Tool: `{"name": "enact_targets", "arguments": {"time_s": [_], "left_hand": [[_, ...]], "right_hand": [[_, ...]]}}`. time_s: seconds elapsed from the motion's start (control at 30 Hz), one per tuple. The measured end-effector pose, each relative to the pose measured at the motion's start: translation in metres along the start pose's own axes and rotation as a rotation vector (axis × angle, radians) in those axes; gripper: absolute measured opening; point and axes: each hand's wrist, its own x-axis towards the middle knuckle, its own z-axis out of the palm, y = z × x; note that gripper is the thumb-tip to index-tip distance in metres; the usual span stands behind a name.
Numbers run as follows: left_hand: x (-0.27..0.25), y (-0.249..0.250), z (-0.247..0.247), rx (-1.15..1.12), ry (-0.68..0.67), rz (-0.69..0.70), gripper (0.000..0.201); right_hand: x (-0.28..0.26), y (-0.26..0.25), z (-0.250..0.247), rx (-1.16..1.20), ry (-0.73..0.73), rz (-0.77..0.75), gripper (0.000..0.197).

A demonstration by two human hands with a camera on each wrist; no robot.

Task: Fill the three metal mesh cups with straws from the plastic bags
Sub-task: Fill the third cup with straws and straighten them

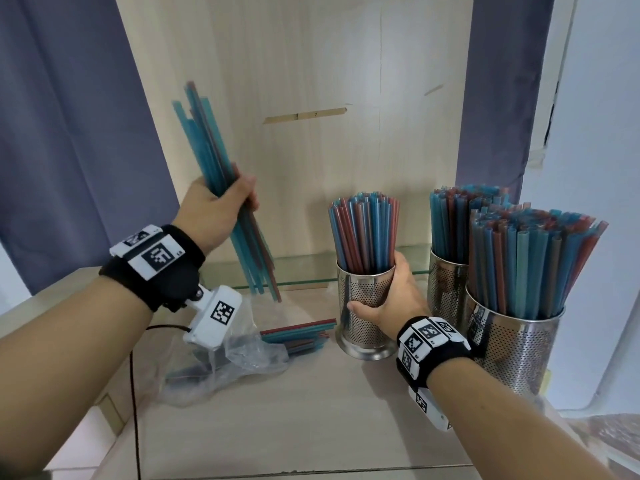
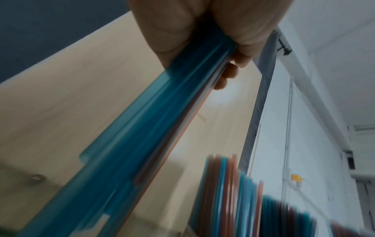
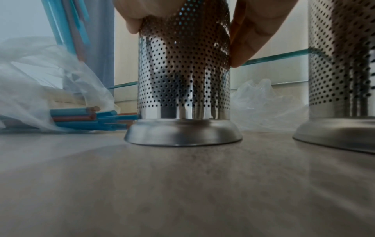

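Perforated steel cup, upright on the wooden counter: my right hand wraps it. My left hand clenches a tilted blue-red straw bundle above the crumpled plastic bag.

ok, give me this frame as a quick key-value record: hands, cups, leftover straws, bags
left hand: grips a bundle of straws, raised and tilted, above the plastic bag
right hand: holds the left mesh cup by its wall; cup stands on the counter
left mesh cup: partly filled, blue and red straws upright
back mesh cup: packed full
near right mesh cup: packed full, straws fanning out
loose straws: lying flat at the bag's mouth, beside the held cup's base
second bag: crumpled behind the cups
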Motion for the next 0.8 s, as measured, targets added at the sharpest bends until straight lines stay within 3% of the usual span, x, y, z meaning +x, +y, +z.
{"name": "enact_targets", "arguments": {"time_s": [0.1,0.33,0.53,0.63,0.8], "left_hand": [[0.01,0.024,0.001,-0.12,0.131,0.038,0.033],[0.024,0.074,0.028,-0.591,0.39,-0.01,0.023],[0.023,0.076,0.061,-0.587,0.47,-0.089,0.011],[0.027,0.072,0.075,-0.575,0.517,-0.16,0.016],[0.022,0.054,0.105,-0.419,0.493,-0.155,0.013]], "right_hand": [[0.0,0.0,0.0,-0.001,0.001,-0.003,0.121],[-0.003,-0.003,-0.002,0.003,0.003,-0.007,0.12],[-0.004,-0.003,-0.004,0.04,-0.009,-0.007,0.119],[-0.004,-0.003,-0.003,0.043,-0.007,-0.01,0.117],[-0.003,-0.002,-0.003,0.047,0.005,-0.03,0.111]]}}
